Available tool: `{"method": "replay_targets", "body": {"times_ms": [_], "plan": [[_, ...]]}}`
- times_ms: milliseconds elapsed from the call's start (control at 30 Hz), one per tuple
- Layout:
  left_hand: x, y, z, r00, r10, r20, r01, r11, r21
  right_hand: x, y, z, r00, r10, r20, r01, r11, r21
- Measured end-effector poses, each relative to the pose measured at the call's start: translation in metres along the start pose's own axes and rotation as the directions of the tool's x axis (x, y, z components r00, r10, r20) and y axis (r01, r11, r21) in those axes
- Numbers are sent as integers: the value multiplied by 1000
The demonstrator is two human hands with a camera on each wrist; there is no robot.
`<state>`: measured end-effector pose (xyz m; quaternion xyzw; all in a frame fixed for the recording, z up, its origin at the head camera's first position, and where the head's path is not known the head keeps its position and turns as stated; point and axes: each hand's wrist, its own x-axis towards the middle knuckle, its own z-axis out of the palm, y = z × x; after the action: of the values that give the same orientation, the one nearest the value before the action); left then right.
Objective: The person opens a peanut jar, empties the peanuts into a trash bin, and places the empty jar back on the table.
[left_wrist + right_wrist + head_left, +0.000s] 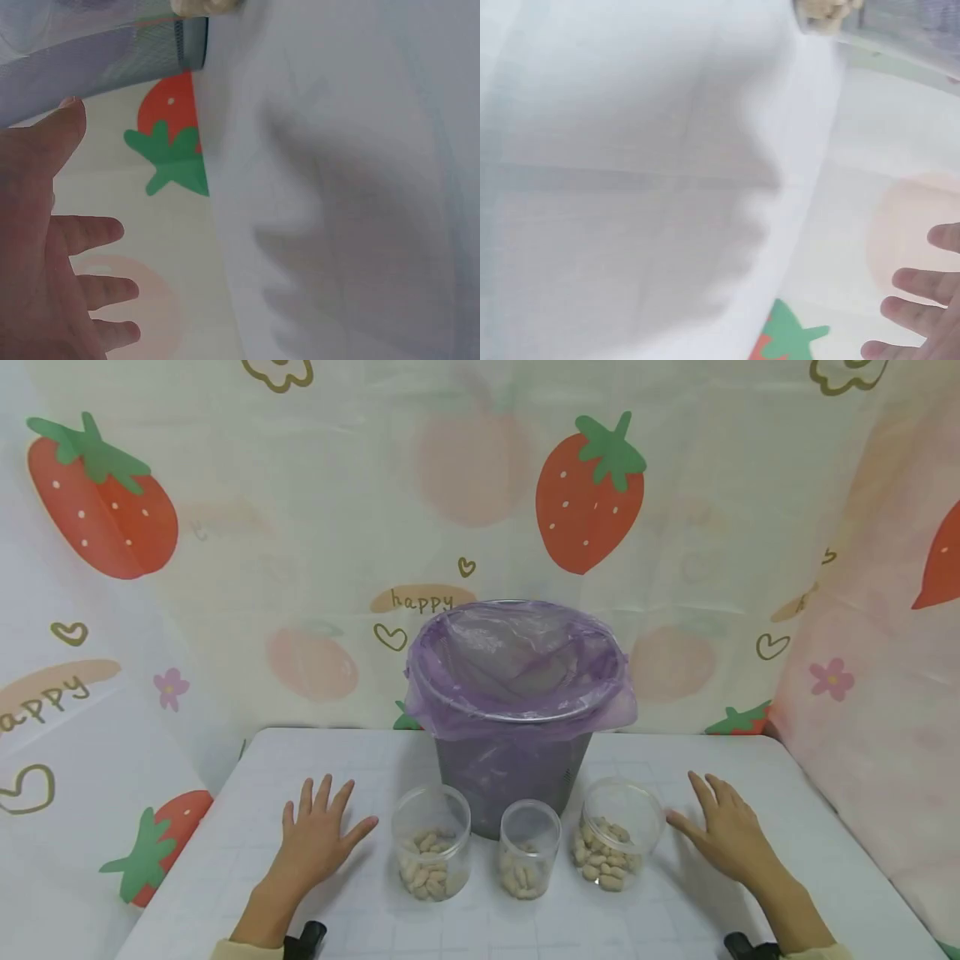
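My left hand (pixel 316 837) hovers over the left part of the table with its fingers spread and straight, holding nothing. Nearest to it is a clear plastic jar (pixel 432 852) with peanuts in shells inside. On the other side my right hand (pixel 729 835) is spread in the same way, its thumb close to another clear jar of peanuts (pixel 611 852); whether they touch I cannot tell. A smaller clear jar (pixel 529 852), also with peanuts, stands between the two. In the wrist views, both the left hand (pixel 37 225) and right hand (pixel 930 307) show straight fingers above the table.
Behind the jars stands a dark mesh bin (pixel 510 777) lined with a purple plastic bag (pixel 517 714). The white-covered table (pixel 360 927) ends at a cloth backdrop (pixel 337 527) printed with strawberries. Black wrist straps (pixel 306 941) sit on both arms.
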<state>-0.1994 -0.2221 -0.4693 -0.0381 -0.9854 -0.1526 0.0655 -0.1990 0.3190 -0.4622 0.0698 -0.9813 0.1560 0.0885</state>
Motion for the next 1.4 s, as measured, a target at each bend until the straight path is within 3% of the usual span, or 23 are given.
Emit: {"method": "replay_targets", "body": {"times_ms": [267, 500, 833, 1067, 1400], "plan": [[2, 5, -13, 1000, 15, 9, -14, 998, -61, 1, -10, -23, 999, -10, -33, 13, 997, 74], [4, 9, -20, 999, 50, -5, -51, 990, -135, 4, -24, -37, 995, -68, -75, 76, 990, 120], [-1, 20, -27, 996, 94, 3, -90, 961, -263, -2, -63, -52, 987, -156, -36, 160, 956, 247], [-5, 27, -28, 990, 143, 2, -133, 924, -359, -8, -86, -52, 970, -242, -24, 239, 929, 281], [-11, 36, -26, 979, 196, 57, -147, 872, -468, -10, -114, -56, 934, -357, 13, 330, 877, 350]]}}
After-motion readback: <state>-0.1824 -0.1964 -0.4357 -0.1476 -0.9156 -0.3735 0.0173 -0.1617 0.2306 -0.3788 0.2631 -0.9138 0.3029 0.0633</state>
